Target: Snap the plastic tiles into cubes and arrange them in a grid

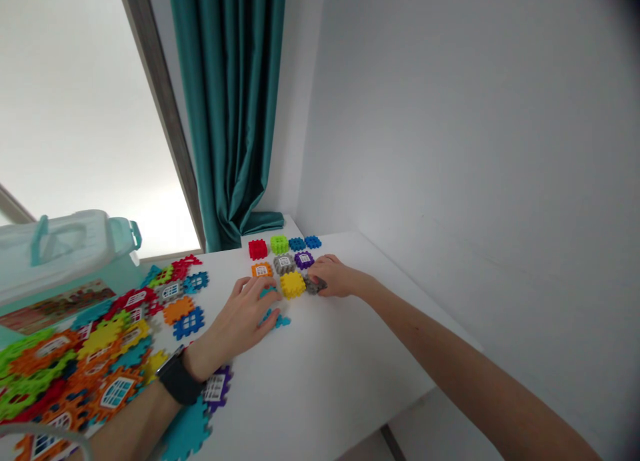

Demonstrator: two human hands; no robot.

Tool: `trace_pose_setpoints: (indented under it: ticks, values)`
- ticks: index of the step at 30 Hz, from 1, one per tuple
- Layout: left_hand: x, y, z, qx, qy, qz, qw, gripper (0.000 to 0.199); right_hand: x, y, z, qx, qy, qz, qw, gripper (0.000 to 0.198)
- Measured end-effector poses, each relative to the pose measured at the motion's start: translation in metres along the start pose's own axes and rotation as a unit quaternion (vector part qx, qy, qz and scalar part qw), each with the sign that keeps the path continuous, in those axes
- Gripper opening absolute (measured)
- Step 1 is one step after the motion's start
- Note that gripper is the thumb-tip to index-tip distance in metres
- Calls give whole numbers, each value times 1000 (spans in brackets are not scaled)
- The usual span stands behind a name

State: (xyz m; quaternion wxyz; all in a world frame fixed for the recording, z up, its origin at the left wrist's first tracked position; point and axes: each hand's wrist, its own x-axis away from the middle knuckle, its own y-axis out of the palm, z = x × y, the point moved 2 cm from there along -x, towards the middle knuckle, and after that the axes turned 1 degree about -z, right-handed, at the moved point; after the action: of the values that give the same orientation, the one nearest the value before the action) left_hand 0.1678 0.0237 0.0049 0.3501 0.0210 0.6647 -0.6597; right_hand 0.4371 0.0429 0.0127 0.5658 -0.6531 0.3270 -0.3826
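My left hand [251,314] reaches over light blue toothed building tiles [283,321], its fingers apart and partly covering them. My right hand [334,276] has its fingers closed on a grey building tile [315,286], mostly hidden by the hand. Between the hands lies a yellow building tile [293,284]. Behind it are an orange tile [262,270], a grey window tile [285,264] and a purple window tile [304,260]. Farthest back stand red [258,250] and green [279,244] blocks beside blue tiles [305,243].
A pile of mixed coloured tiles [100,354] spreads over the left of the white table [345,374]. Behind the pile is a teal storage box [120,271] with a whitish lid. A green curtain [230,114] hangs at the back, and a wall [450,181] borders the right side.
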Motion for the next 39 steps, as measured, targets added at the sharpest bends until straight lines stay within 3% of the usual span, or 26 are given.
trace_pose_setpoints:
  ticks: [8,16,25,33,39]
  values:
    - [-1,-1,2,-4,4,-2,1000,17,16,-1,-11,-9,5,-11,1000,20]
    - [-2,-5,9,22,14,-9,1000,16,48,14,-36,-90,-3,-4,996,24]
    - [-7,4,38,51,57,-93,993,13,75,35,-61,-175,44,78,980,29]
    - [-23,28,56,6,67,-145,987,37,84,39,-64,-216,27,93,972,22]
    - [-31,37,65,-11,33,-179,983,34,93,40,-63,-239,21,97,966,22]
